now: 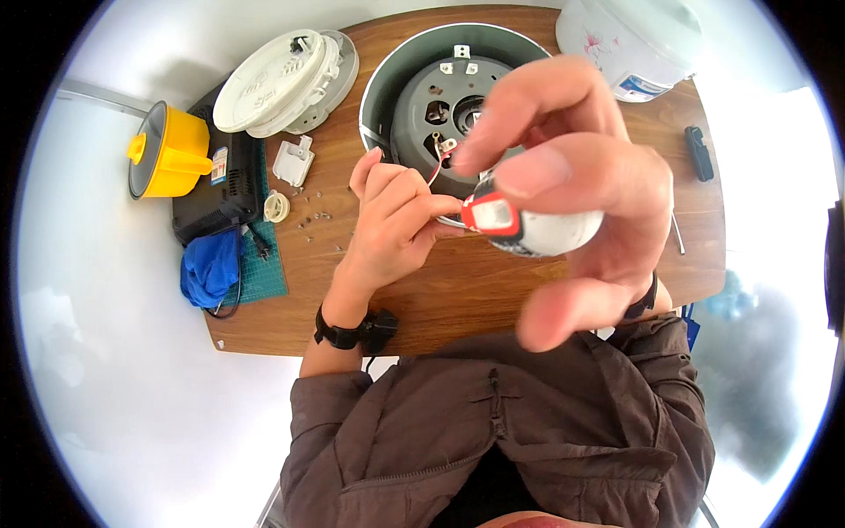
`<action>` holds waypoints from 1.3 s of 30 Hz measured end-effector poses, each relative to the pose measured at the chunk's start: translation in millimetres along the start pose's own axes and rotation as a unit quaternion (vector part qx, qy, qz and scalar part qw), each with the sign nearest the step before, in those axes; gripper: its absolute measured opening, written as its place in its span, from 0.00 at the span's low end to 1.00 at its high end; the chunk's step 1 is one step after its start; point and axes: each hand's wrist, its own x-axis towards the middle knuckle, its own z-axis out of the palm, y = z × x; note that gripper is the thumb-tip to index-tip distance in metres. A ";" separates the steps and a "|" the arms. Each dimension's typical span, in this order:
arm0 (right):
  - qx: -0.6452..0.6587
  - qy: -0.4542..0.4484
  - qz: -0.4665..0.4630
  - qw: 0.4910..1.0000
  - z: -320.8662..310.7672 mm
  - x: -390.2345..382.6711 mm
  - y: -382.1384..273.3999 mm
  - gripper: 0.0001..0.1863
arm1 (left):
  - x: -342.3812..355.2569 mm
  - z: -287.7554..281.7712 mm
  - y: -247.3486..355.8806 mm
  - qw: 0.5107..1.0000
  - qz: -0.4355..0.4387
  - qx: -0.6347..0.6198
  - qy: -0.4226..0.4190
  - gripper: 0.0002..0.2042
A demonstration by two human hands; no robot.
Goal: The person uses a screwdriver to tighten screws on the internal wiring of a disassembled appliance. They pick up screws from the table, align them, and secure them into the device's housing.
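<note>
Piece (pixel 563 232), white, one: lies crosswise, red end toward my left grip (pixel 392 216), within my right grip's (pixel 616 180) curl. Right grip: thumb wide apart; whether it holds, I cannot tell. Left grip: half-curled, nearer the pot's (pixel 371 110) wire (pixel 437 166); any pinch hidden.

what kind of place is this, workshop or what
Probably a small repair bench: an opened appliance shell, small loose parts and a green mat on a wooden table.
</note>
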 end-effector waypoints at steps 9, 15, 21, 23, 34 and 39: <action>0.197 0.217 0.133 0.947 29.4 2.2 -5.5 0.43 | 5.9 -4.6 -10.1 0.981 0.157 0.106 0.029 0.20; 0.182 0.244 0.109 0.946 19.5 -5.4 -4.2 0.42 | 8.2 -7.1 -0.3 0.979 0.140 0.148 0.007 0.21; 0.214 0.299 0.113 0.923 1.4 -18.1 -15.3 0.41 | 8.3 -12.0 16.6 0.991 0.062 0.111 -0.029 0.22; 0.222 0.316 0.116 0.915 -5.7 -23.5 -19.4 0.41 | 10.7 -19.3 25.7 0.984 0.061 0.152 -0.067 0.22; 0.290 0.405 0.107 0.861 -54.5 -66.0 -30.0 0.39 | 52.9 -51.2 82.8 0.939 0.108 0.220 -0.242 0.20; 0.320 0.418 0.103 0.844 -71.6 -90.1 -26.9 0.38 | 59.3 -35.7 90.7 0.944 0.077 0.164 -0.275 0.20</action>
